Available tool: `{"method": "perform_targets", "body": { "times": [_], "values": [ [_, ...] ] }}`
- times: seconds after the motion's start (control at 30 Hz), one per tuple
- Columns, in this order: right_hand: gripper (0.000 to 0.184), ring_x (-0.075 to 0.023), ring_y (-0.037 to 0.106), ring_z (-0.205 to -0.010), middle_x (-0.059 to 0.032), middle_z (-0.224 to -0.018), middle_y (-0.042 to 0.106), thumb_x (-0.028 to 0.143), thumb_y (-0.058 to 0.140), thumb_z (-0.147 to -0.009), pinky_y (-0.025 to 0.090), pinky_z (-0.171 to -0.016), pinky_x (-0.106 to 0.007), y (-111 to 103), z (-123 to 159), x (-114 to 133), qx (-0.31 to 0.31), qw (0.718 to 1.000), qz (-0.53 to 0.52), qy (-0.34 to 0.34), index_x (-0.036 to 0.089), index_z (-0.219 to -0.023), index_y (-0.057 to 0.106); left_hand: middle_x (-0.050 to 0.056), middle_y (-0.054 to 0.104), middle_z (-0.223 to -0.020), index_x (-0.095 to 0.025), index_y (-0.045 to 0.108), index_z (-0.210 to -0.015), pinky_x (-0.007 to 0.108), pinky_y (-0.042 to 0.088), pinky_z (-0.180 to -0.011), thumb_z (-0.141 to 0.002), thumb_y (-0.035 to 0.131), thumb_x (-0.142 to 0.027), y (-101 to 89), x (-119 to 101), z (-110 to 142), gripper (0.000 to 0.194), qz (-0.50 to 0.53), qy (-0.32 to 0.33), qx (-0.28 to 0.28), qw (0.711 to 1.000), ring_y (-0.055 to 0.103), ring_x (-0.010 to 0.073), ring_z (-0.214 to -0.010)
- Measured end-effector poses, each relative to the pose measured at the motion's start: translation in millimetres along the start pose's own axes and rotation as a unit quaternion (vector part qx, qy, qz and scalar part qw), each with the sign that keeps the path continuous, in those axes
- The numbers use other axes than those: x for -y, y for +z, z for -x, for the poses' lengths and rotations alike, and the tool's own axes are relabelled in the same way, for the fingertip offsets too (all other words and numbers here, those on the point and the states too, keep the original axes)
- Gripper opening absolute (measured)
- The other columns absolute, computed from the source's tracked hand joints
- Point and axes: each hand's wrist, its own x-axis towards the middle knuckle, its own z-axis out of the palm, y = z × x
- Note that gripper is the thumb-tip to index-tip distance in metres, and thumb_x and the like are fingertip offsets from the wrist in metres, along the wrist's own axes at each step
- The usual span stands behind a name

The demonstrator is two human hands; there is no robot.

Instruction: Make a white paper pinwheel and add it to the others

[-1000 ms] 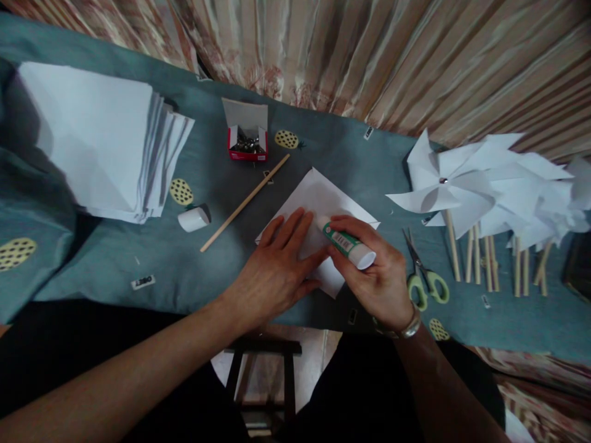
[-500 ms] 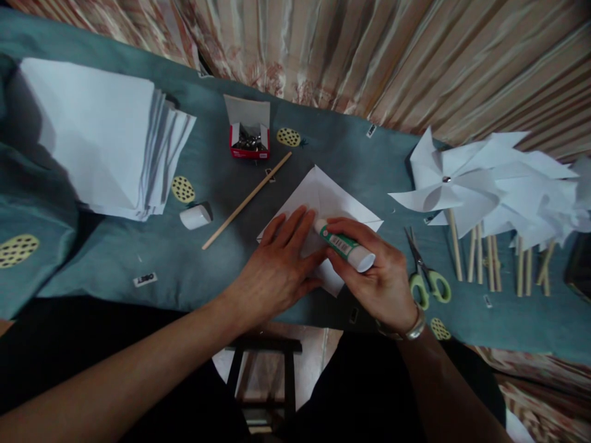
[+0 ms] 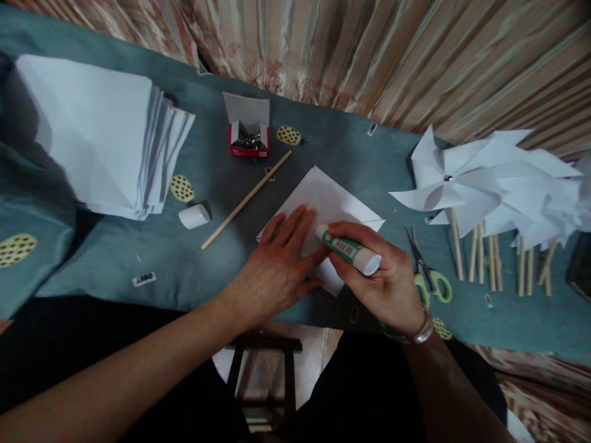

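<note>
A square of white paper [image 3: 344, 200] lies cornerwise on the cloth, with crease lines on it. My left hand [image 3: 284, 261] rests flat on its left part, fingers stretched out. In my right hand [image 3: 385, 277] is a green and white glue stick [image 3: 348, 249], tilted so its tip meets or nearly meets the paper near its middle. The white glue cap [image 3: 194, 216] lies on its side to the left. Between cap and paper is a thin wooden stick [image 3: 247, 200]. Scissors [image 3: 429, 271] with green handles lie just right of my right hand.
A stack of white paper [image 3: 92, 135] sits at the left. An open red box [image 3: 249, 144] of small metal pieces stands at the back. On the right lie several paper pinwheels [image 3: 475, 178] on wooden sticks. A pleated curtain [image 3: 346, 55] hangs behind the table.
My right hand and the glue stick have shifted slightly to the right over the paper. My left hand stays pressed in place.
</note>
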Motion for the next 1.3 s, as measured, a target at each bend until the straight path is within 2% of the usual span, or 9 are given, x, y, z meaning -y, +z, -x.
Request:
{"method": "perform_targets", "body": {
  "times": [0.37,0.57,1.13,1.3],
  "values": [
    [0.028,-0.0223,0.07,-0.112,-0.0034,-0.119,0.074,0.017,0.066,-0.086,0.057,-0.099,-0.039,-4.1,0.1,2.3,-0.005,1.0,0.002,0.028,0.027,-0.113,0.067,0.021,0.038,-0.159,-0.025,0.057,-0.139,0.065,0.033,-0.116,-0.086,0.072,-0.043,0.1,-0.5,-0.2,0.058,-0.002,0.001,-0.012,1.0,0.032,0.0442,-0.149],
    [0.026,-0.0221,0.072,-0.109,-0.0035,-0.116,0.075,0.017,0.066,-0.086,0.058,-0.096,-0.037,-6.1,-1.0,4.3,-0.017,0.999,0.015,0.026,0.026,-0.111,0.067,0.023,0.038,-0.159,-0.024,0.056,-0.141,0.065,0.033,-0.116,-0.086,0.072,-0.044,-0.5,-0.3,-0.5,0.061,-0.006,0.001,-0.008,1.0,0.033,0.045,-0.148],
    [0.023,-0.0221,0.073,-0.103,-0.0033,-0.113,0.076,0.021,0.068,-0.087,0.059,-0.094,-0.037,-4.6,-1.7,0.7,-0.046,0.998,0.04,0.029,0.027,-0.11,0.068,0.018,0.035,-0.162,-0.028,0.05,-0.146,0.064,0.033,-0.116,-0.086,0.072,-0.045,3.0,1.9,1.5,0.066,-0.006,0.003,-0.016,1.0,0.031,0.0424,-0.15],
    [0.023,-0.022,0.074,-0.1,-0.003,-0.112,0.076,0.022,0.069,-0.087,0.06,-0.093,-0.037,-4.0,-2.4,-0.1,-0.055,0.997,0.049,0.025,0.026,-0.11,0.068,0.018,0.037,-0.161,-0.027,0.054,-0.142,0.065,0.033,-0.116,-0.086,0.072,-0.045,2.5,1.4,0.4,0.062,-0.005,-0.001,-0.007,1.0,0.031,0.0431,-0.15]
  ]
}}
